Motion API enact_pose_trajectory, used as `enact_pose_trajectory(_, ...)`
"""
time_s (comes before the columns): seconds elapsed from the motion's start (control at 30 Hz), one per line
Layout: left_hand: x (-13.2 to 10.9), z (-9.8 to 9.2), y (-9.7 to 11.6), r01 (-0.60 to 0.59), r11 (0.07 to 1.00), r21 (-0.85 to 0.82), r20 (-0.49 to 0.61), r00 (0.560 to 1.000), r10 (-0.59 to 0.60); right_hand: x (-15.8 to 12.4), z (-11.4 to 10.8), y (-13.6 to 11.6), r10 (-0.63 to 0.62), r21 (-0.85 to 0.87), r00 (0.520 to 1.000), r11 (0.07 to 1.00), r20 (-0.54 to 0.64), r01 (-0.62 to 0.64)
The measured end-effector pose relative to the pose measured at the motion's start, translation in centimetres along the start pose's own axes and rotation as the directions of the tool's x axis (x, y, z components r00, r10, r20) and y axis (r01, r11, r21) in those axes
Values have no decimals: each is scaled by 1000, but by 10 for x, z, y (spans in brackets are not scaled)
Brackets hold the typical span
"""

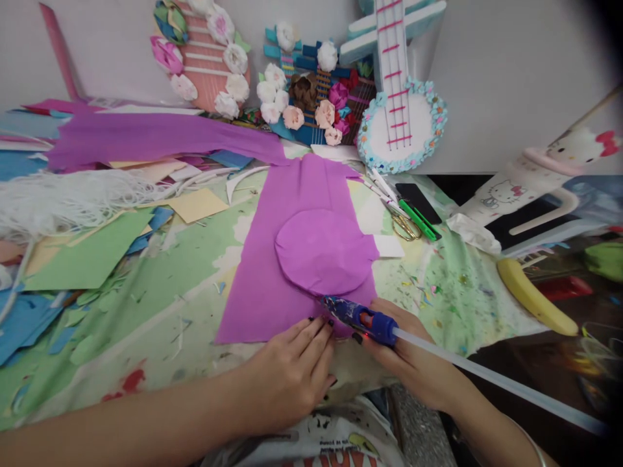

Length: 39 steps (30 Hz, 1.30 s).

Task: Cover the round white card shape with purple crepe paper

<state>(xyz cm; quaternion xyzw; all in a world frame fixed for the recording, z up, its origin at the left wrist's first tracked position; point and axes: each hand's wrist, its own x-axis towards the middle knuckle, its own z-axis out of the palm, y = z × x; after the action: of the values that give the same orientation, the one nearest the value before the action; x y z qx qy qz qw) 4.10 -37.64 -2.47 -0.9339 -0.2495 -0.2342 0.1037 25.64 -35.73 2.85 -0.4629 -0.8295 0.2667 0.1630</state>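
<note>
The rounded purple piece (324, 250), faintly creased, white tab (390, 246) protruding, lies on matching paper (248, 305); your right grip (415, 364) grasps the blue glue gun (348, 311); your left grip (296, 368), released, rests on that paper.

- Hands: 2, left hand (299, 363), right hand (413, 366)
- Blue glue gun (348, 310): 1
- Glue stick (487, 374): 1
- Purple oval (321, 250): 1
- Purple sheets: 2, wide sheet (257, 308), long strip (170, 137)
- White tab (390, 246): 1
- Gold scissors (406, 228): 1 pair
- Green cutter (419, 220): 1
- Banana (535, 298): 1
- Tumbler (511, 188): 1
- Crumpled tissue (474, 234): 1
- Pink round craft (209, 84): 1
- Blue-rimmed banjo (402, 120): 1
- Small guitars (304, 134) between: overlapping, count unclear
- Paper scraps (92, 253): many, uncountable
</note>
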Motion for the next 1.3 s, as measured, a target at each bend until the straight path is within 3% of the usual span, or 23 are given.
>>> enact_pose_trajectory(0.37,2,-3,-1,-18,1000,1,20,1000,18,-22,-21,18,118,-10,993,993,-9,-118)
enact_pose_trajectory(0.57,4,-5,-1,-16,1000,-1,4,1000,16,-26,-31,30,81,-45,994,995,-72,-84)
enact_pose_trajectory(0.9,6,-5,-1,-19,1000,-7,-15,1000,19,-26,-42,43,131,-130,976,979,-176,-155)
enact_pose_trajectory(1.3,9,-11,-3,-44,999,0,-18,999,44,-13,-40,52,154,-185,955,961,-255,-204)
